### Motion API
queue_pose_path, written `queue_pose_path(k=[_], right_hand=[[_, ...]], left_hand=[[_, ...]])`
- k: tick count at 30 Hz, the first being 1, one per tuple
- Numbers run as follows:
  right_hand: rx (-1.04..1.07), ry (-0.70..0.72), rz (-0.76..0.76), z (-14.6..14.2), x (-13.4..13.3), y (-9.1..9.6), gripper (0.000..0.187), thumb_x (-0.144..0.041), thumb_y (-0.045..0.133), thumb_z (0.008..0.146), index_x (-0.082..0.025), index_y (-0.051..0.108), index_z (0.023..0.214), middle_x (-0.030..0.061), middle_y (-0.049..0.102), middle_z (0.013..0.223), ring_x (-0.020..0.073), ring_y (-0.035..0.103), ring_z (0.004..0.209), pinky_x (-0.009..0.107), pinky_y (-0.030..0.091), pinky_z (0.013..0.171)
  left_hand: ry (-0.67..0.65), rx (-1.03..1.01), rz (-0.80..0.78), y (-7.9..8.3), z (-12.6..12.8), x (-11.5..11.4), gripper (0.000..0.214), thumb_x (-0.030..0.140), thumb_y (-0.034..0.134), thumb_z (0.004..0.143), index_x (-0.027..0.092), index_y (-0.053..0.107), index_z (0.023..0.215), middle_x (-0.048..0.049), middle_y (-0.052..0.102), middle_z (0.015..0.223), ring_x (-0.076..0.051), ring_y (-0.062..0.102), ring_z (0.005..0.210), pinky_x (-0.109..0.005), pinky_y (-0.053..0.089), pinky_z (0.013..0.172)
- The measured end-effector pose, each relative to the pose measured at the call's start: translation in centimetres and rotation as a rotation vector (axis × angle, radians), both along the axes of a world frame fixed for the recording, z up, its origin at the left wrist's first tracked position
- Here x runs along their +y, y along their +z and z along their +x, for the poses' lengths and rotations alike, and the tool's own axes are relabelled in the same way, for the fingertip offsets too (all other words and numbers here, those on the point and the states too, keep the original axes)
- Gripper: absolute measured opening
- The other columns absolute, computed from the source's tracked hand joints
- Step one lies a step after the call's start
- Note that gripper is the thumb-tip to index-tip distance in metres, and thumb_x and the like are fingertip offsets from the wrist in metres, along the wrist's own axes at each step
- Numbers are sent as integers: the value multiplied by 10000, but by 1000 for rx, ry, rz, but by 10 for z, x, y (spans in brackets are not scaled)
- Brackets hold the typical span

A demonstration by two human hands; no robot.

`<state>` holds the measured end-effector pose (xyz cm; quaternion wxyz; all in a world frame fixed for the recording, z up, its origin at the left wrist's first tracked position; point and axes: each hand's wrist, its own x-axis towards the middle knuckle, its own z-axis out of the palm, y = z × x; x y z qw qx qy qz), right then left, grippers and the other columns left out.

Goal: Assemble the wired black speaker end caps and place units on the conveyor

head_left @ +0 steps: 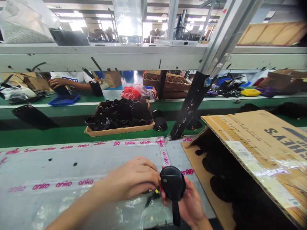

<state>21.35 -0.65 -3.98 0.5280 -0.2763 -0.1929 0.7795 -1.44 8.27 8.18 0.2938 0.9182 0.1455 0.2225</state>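
A round black plastic part (pixel 172 183) with a strap hanging below it sits in my right hand (pixel 190 204), whose fingers curl round it from underneath. My left hand (pixel 134 180) is closed in a pinch at the part's left edge, where small yellow and red wires show. Both hands hover just above the grey, plastic-covered workbench (pixel 72 172) marked with pink tape.
An open cardboard box (pixel 251 159) of black parts stands at my right. A cardboard tray (pixel 120 118) of black parts rides the green belt (pixel 48 134). Across the belt another person's hand (pixel 56 82) works over a blue tray (pixel 63 100). A slanted post (pixel 192 102) rises ahead.
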Motion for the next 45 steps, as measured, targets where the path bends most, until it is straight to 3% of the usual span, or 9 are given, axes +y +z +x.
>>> queue_pose_path(k=[5,9,15,23,27,32,38,42,45], right_hand=[[-29,-10,75,-3,-2,8,693,-710,570,921,-236,746,1395,152,789,1333,370,788,961,549,620,882],[-128,-71,147,-2,-7,1,676,-687,558,951,-297,673,1491,121,726,1468,396,764,1135,603,583,1003],[-262,-58,109,-2,-6,-9,737,-738,448,972,-291,643,1524,117,815,1282,392,748,1205,611,559,1070],[-191,-36,114,-6,-3,-2,700,-721,468,960,-299,691,1472,104,814,1296,389,741,1230,608,551,1095],[-125,-30,146,-9,-5,-1,655,-682,536,956,-314,686,1477,95,742,1446,397,729,1248,613,549,1091],[-145,-98,153,-13,-12,6,687,-716,519,978,-305,648,1514,123,771,1387,384,786,1070,616,562,1053],[-330,-277,170,-15,-13,18,799,-779,612,917,-301,582,1556,130,646,1565,435,690,1292,618,541,1107],[-467,-261,296,-10,-10,21,846,-808,626,900,-300,544,1571,121,543,1662,432,532,1495,570,547,1127],[-510,-221,348,-6,-8,28,831,-799,641,905,-301,555,1564,119,549,1656,415,520,1514,553,520,1169]], left_hand=[[82,-127,68,-18,5,-8,146,139,602,1075,187,732,1122,-73,808,1028,-235,705,1064,-370,576,993],[129,-101,-16,-12,4,-12,286,34,479,1060,185,718,1110,-79,781,1061,-217,712,1080,-367,586,1008],[-47,-2,-96,8,-3,-3,359,-25,589,886,197,734,1129,-82,800,1151,-248,708,1199,-386,576,1092],[-13,-82,-50,-6,1,2,152,110,646,1035,197,770,1023,-82,818,1016,-240,699,1109,-384,596,1010],[35,-187,-96,-15,-3,2,141,144,646,1053,184,764,988,-81,796,923,-222,734,1040,-327,620,915],[190,-184,-18,-23,-1,-10,165,105,554,1070,182,699,1068,-88,769,1015,-200,726,977,-324,608,915],[388,-229,-33,-28,12,-26,147,98,571,1010,206,667,989,-52,748,935,-187,729,873,-291,598,814],[466,-276,-32,-33,19,-28,133,100,589,994,212,659,975,-37,747,900,-178,717,836,-291,586,802],[511,-291,-35,-36,21,-29,137,86,610,965,214,657,973,-18,748,891,-163,717,815,-268,573,777]])
